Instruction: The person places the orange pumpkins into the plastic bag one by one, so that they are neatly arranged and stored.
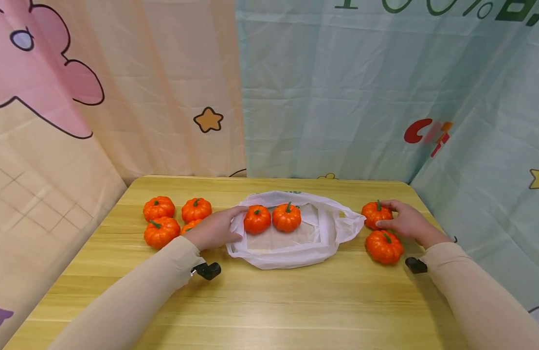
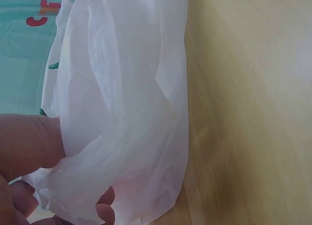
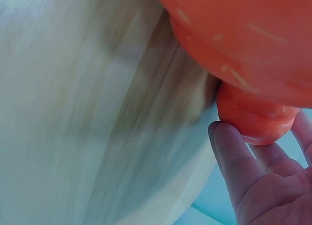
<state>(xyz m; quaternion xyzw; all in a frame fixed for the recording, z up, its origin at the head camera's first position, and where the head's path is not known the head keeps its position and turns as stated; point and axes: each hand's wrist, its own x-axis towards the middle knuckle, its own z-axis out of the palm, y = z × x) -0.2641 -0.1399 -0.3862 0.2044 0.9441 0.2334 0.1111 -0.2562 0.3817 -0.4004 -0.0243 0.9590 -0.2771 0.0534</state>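
Observation:
A white plastic bag (image 1: 291, 260) lies spread with its mouth up at the middle of the table. Two small orange pumpkins, a left one (image 1: 257, 219) and a right one (image 1: 287, 218), sit inside it. At the bag's left end my left hand (image 1: 217, 227) grips the edge; in the left wrist view the thin plastic (image 2: 122, 103) passes between thumb and fingers. My right hand (image 1: 407, 221) holds the farther pumpkin (image 1: 374, 215) on the right side, thumb and fingers around it. A nearer pumpkin (image 1: 384, 247) stands just in front and fills the top of the right wrist view.
Several more pumpkins (image 1: 162, 232) are grouped on the left of the wooden table (image 1: 278, 311), one partly hidden behind my left hand. The bag's handle (image 1: 352, 223) reaches toward the pumpkins on the right. Printed curtains (image 1: 322, 107) hang around the table's back and sides.

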